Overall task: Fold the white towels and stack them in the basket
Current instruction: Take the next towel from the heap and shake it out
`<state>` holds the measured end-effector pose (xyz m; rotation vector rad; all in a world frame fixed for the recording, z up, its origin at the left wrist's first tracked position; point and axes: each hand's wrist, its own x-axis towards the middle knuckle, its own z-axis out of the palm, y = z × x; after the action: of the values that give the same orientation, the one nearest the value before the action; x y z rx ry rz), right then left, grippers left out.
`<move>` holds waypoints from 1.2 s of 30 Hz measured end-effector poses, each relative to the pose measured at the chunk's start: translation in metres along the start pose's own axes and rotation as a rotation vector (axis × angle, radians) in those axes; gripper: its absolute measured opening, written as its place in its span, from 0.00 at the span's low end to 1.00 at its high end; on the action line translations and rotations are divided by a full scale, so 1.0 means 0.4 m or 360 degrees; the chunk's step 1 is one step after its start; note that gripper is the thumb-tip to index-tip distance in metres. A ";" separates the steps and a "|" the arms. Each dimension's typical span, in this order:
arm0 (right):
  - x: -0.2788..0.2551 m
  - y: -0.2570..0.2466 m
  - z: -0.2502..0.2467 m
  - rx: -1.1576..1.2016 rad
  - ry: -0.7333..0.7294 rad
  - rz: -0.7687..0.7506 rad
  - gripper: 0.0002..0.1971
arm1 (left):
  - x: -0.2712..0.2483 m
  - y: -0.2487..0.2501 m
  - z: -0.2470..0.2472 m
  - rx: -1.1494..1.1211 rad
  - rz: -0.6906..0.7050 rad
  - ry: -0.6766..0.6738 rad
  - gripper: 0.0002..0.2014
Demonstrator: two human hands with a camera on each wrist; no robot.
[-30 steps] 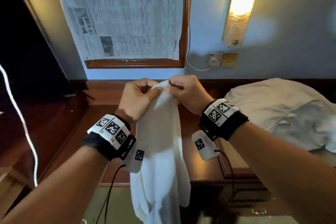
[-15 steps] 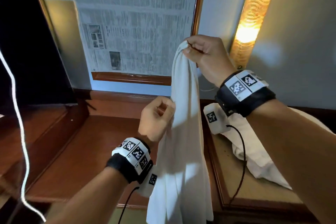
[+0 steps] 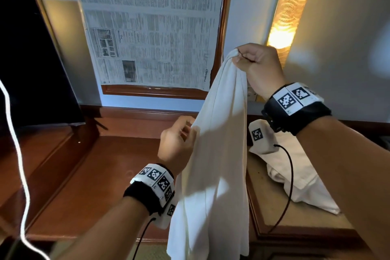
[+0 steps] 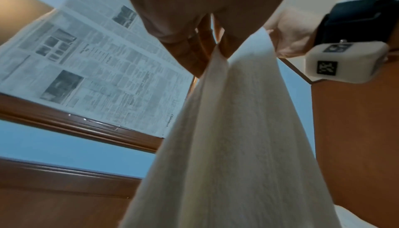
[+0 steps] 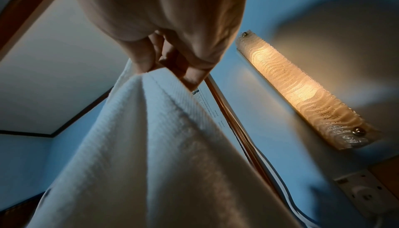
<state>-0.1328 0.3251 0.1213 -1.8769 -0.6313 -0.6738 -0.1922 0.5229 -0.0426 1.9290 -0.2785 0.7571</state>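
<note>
Towel (image 3: pixel 213 154) edge lower in left hand (image 3: pixel 177 145)

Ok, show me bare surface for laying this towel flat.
Bare: the wooden desktop left of the hanging towel, bordered by the dark screen and the back ledge. Crowded: the right-hand surface, where crumpled white towels lie.

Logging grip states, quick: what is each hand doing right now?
Left hand: pinches the edge of the white towel, partway down.
Right hand: pinches the towel's top corner, holding it up.
</note>
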 end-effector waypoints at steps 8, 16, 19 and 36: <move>0.006 -0.016 0.027 -0.0113 -0.0006 0.0036 0.07 | -0.030 0.002 0.039 0.0061 0.0284 0.0006 0.05; -0.007 0.010 0.029 -0.0197 0.0025 0.0123 0.07 | -0.023 -0.044 0.054 0.0399 0.0384 -0.0073 0.15; -0.009 0.019 0.025 -0.0250 0.0076 0.0117 0.06 | -0.007 -0.063 0.039 0.0432 0.0320 -0.0087 0.13; -0.003 0.080 0.036 -0.0125 0.0300 0.0113 0.07 | -0.010 -0.216 0.003 0.0521 -0.0510 -0.0950 0.13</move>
<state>-0.1092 0.3268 0.0953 -1.8718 -0.4206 -0.8277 -0.1520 0.5618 -0.1083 2.4087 -0.2028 -0.0034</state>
